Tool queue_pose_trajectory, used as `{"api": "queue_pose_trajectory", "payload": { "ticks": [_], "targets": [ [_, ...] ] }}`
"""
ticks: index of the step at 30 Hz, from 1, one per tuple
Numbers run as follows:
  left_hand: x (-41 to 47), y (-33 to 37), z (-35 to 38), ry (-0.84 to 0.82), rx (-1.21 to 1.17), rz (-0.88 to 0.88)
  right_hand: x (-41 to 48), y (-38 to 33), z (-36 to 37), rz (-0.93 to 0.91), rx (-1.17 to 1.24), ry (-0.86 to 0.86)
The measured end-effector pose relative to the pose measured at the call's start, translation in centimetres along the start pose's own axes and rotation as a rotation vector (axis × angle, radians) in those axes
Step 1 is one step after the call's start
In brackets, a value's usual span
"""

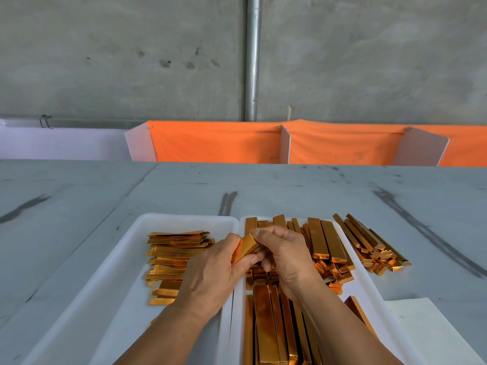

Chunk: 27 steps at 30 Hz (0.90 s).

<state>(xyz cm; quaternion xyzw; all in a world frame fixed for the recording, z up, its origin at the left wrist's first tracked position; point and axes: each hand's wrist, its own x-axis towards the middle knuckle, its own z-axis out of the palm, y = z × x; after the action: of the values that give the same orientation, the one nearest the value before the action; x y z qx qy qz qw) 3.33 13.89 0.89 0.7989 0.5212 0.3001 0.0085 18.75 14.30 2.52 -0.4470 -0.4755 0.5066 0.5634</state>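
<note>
My left hand [213, 270] and my right hand [284, 255] meet above the gap between two white trays and both grip one small gold foil box [246, 247], tilted. My right fingers curl over its upper end, and my left thumb and fingers pinch its lower part. The left tray [126, 262] holds a stack of flat gold box blanks [171, 262]. The right tray [365, 280] is filled with several folded long gold boxes [274, 325].
A loose pile of gold boxes [369, 246] lies on the grey table [290, 191] right of the trays. A white paper sheet [427, 327] sits at the near right. Orange cloth panels with white dividers [218, 143] stand behind the table, before a concrete wall.
</note>
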Motion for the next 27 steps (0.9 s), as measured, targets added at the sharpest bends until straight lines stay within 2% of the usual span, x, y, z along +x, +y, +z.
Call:
{"api": "queue_pose_trajectory", "payload": {
  "ticks": [17,27],
  "targets": [
    [-0.06,-0.22,-0.05,-0.021,-0.068,0.014,0.5,0.13,-0.5,0.111,0.123,-0.078],
    [-0.03,-0.25,-0.06,-0.008,-0.056,0.02,0.31,-0.06,-0.44,0.085,0.087,-0.066]
  ]
}}
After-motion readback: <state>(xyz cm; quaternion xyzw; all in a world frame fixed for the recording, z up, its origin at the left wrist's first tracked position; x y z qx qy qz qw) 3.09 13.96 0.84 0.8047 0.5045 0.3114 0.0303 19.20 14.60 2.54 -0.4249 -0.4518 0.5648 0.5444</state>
